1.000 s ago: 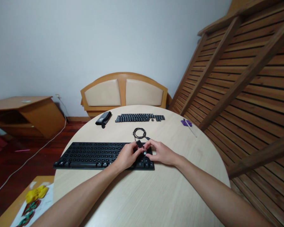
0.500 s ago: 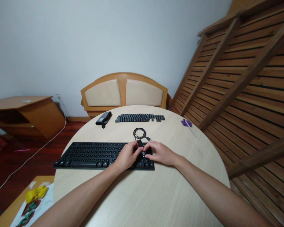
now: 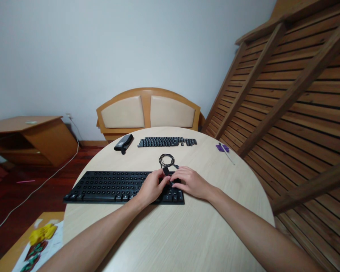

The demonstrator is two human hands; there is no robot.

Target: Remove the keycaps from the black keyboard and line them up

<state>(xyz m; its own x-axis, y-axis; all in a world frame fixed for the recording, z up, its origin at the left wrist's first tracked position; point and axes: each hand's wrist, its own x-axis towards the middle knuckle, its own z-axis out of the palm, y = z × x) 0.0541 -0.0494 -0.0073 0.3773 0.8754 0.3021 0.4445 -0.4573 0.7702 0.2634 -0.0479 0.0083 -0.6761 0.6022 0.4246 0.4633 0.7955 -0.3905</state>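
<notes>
The black keyboard [image 3: 106,185], its sockets mostly bare, runs leftward from under the left grip [image 3: 151,185], which is pinching a small black piece [image 3: 166,171]. Beyond that grip sit keycaps [image 3: 158,142], with a coiled cable [image 3: 159,161] nearer in. Just beside it the right grip [image 3: 190,183] curls, fingertips close; I can't tell whether they pinch anything.

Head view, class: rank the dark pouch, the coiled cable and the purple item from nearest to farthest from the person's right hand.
1. Coiled cable: just ahead-left of the right hand.
2. Purple item: farther ahead, right.
3. Dark pouch: ahead, far left.
</notes>
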